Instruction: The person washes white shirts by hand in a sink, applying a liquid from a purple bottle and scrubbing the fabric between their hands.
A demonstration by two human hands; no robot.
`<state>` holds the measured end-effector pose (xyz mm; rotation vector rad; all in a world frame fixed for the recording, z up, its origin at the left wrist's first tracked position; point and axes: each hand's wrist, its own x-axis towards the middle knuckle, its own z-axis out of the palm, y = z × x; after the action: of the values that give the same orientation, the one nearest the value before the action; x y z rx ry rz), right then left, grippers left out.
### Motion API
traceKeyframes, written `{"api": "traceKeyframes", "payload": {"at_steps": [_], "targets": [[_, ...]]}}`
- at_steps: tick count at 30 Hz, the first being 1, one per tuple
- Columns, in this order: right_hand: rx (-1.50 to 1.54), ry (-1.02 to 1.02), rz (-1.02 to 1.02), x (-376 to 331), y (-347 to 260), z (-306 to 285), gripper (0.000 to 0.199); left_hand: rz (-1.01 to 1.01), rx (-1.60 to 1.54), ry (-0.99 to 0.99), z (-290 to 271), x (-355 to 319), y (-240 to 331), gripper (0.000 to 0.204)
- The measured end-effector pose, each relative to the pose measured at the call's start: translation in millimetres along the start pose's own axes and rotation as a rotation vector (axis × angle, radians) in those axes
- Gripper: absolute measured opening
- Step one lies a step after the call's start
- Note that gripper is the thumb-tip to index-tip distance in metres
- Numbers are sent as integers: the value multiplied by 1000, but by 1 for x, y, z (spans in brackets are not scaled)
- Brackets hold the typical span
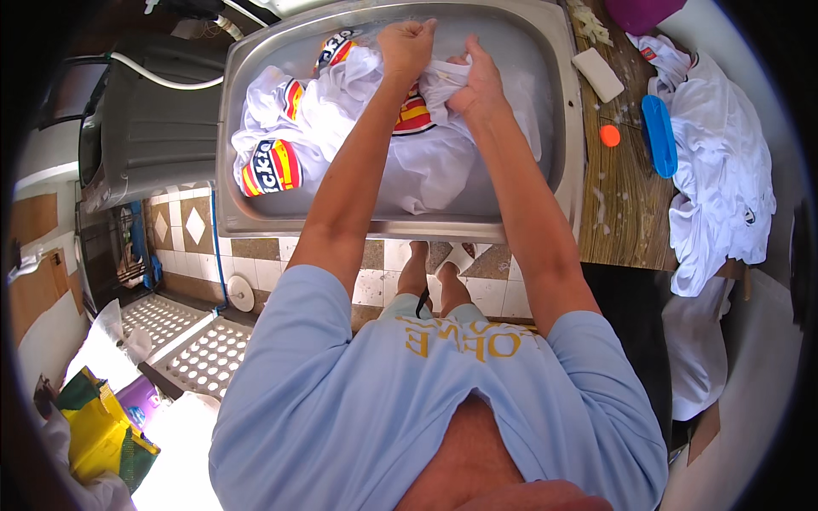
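A soaked white garment (439,175) with red, yellow and dark printed bands lies bunched in a stainless steel sink (400,228) of cloudy water. Over its far part, my left hand (407,51) is closed with the fingertips pinched together; what they hold, if anything, does not show. Just to the right, my right hand (481,85) grips a fold of the white cloth between thumb and fingers, the thumb pointing up. The cloth sags from there toward the wrist of my left arm and down into the water.
Right of the sink, a wooden counter (626,209) bears a whitish bar (598,75), an orange cap (609,135), a blue brush-like piece (659,136) and a heap of white clothes (720,162) hanging past its edge. A dark grey plastic tub (158,128) stands left, with a white hose (162,78) above it.
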<state>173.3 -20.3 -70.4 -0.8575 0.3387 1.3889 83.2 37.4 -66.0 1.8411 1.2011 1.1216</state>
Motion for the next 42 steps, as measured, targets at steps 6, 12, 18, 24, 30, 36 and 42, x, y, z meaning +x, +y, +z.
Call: {"api": "traceKeyframes", "payload": {"at_steps": [6,12,18,24,30,36,42], "targets": [[-52,-82,23,-5,-27,-8,63,-340,-278,-239,-33,-10,26,46],[-142,-89,-44,-16,-31,-2,71,-234,-319,-730,-60,-16,19,25],[-233,-110,-127,-14,-40,-4,60,-262,-443,-754,-66,-19,17,29],[-1311,113,-1257,-19,-42,-6,40,-326,-576,-701,-63,-17,9,27],[-1483,-235,-1125,-65,-23,-18,20,-314,-577,-680,-58,-17,3,27],[-1185,-239,-881,-49,-13,-23,14,-201,-533,-704,-60,-13,7,27],[-1077,-184,-1086,-39,-100,-17,17,-298,-634,-659,-63,-16,8,32]]}}
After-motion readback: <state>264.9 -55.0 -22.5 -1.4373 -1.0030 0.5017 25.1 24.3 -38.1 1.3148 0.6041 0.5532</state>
